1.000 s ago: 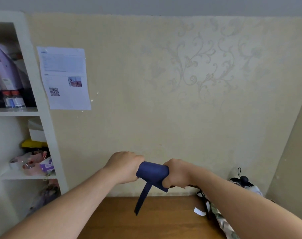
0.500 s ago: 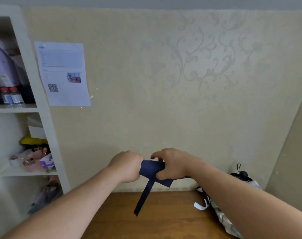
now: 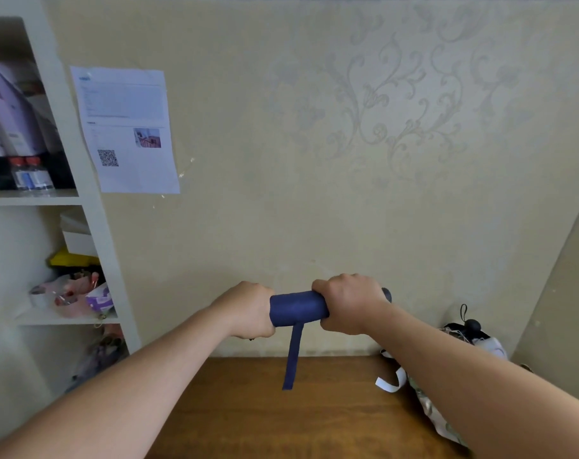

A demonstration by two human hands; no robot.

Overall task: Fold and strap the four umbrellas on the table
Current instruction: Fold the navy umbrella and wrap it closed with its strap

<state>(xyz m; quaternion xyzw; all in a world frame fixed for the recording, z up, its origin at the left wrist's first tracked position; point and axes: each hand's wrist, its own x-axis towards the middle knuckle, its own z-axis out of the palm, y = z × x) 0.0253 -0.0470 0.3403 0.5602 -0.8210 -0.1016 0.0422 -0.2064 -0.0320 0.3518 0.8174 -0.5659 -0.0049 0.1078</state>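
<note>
I hold a rolled navy blue umbrella level in the air above the wooden table. My left hand grips its left end and my right hand grips its right part, with the dark tip poking out past my knuckles. Its navy strap hangs straight down, loose. A floral patterned umbrella with a white strap lies on the table at the right, partly hidden by my right forearm. Behind it lies a dark umbrella with a black handle knob.
A white shelf unit with bottles, boxes and small clutter stands at the left. A printed sheet is stuck on the patterned wall straight ahead. A second wall closes the corner at the right.
My right hand has shifted rightward along the roll and closed over it. The umbrella now sits level and smoother, and its strap hangs straight down instead of slanting left.
</note>
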